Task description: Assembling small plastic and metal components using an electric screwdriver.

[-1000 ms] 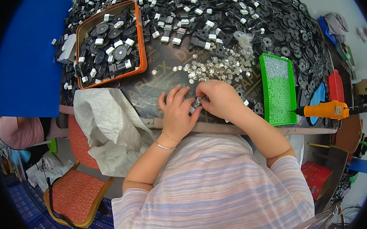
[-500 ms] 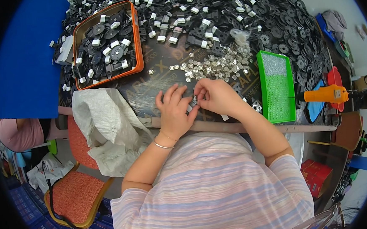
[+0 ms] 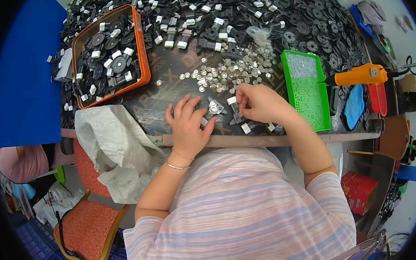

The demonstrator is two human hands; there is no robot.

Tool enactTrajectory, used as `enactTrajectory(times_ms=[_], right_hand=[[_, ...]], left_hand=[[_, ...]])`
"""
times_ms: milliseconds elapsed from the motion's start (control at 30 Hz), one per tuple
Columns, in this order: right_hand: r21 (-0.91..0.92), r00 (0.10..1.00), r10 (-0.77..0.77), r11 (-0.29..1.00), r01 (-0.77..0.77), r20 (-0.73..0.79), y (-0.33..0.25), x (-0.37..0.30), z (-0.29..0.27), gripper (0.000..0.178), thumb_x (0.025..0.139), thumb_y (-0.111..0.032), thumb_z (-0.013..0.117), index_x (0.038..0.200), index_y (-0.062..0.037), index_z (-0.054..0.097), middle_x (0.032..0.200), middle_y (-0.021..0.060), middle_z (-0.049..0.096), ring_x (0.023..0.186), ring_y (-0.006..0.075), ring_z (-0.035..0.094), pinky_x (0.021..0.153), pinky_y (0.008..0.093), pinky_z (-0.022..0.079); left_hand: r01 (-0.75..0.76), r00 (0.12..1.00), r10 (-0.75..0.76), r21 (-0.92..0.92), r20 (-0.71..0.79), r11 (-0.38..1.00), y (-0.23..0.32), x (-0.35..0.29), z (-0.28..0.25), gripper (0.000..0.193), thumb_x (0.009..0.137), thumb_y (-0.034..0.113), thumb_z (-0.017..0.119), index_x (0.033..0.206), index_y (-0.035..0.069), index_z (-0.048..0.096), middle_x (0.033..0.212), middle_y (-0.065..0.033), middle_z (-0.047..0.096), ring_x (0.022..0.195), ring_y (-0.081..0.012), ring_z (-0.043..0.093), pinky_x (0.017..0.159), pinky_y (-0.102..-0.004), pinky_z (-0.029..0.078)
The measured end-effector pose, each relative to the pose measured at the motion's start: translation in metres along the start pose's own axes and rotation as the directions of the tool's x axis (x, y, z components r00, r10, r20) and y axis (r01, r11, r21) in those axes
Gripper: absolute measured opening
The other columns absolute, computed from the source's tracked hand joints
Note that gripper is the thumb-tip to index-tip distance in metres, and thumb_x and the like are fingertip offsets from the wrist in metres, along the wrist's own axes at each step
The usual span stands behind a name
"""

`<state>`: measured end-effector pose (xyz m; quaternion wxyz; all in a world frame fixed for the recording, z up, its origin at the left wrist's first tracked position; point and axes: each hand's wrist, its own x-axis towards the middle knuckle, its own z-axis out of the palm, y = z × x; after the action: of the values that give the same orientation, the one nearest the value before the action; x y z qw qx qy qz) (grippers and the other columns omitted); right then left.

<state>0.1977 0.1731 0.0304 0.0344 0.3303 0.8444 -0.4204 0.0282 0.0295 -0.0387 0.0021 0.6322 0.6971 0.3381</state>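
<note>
We see that our left hand (image 3: 187, 124) pinches, between thumb and forefinger, a small black plastic part with silver round discs (image 3: 214, 106), near the front edge of the dark table (image 3: 152, 112). Our right hand (image 3: 263, 103) has its fingers at a black part with white end (image 3: 234, 107); whether it grasps this, we cannot tell.

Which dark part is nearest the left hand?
The silver-topped part, by the thumb and forefinger of the left hand; the white-capped part to its right is at the right hand.
</note>
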Motion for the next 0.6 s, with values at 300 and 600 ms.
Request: enactTrajectory(times_ms=[300, 600], right_hand=[[-0.106, 0.991, -0.033, 0.994, 0.019, -0.132, -0.006, -0.010, 0.004, 0.026, 0.067, -0.004, 0.068, 0.086, -0.0044, 0.051, 0.074, 0.0082, 0.066, 0.072, 0.0274, 0.065, 0.064, 0.0362, 0.048], [-0.118, 0.989, -0.043, 0.993, 0.026, -0.143, -0.004, -0.009, 0.011, 0.026, 0.066, -0.002, 0.067, 0.087, -0.0042, 0.051, 0.074, 0.0084, 0.065, 0.073, 0.0275, 0.064, 0.065, 0.0366, 0.048]], left_hand=[[-0.003, 1.000, 0.003, 0.006, -0.001, 1.000, 0.000, -0.001, 0.001, 0.024, 0.070, 0.025, 0.074, 0.086, 0.010, 0.066, 0.116, -0.0056, 0.059, 0.120, -0.0269, 0.045, 0.104, -0.0480, 0.018], [-0.008, 1.000, 0.008, 0.010, -0.005, 1.000, 0.000, -0.001, 0.001, 0.024, 0.070, 0.025, 0.074, 0.086, 0.010, 0.066, 0.115, -0.0055, 0.059, 0.119, -0.0268, 0.045, 0.104, -0.0481, 0.018]])
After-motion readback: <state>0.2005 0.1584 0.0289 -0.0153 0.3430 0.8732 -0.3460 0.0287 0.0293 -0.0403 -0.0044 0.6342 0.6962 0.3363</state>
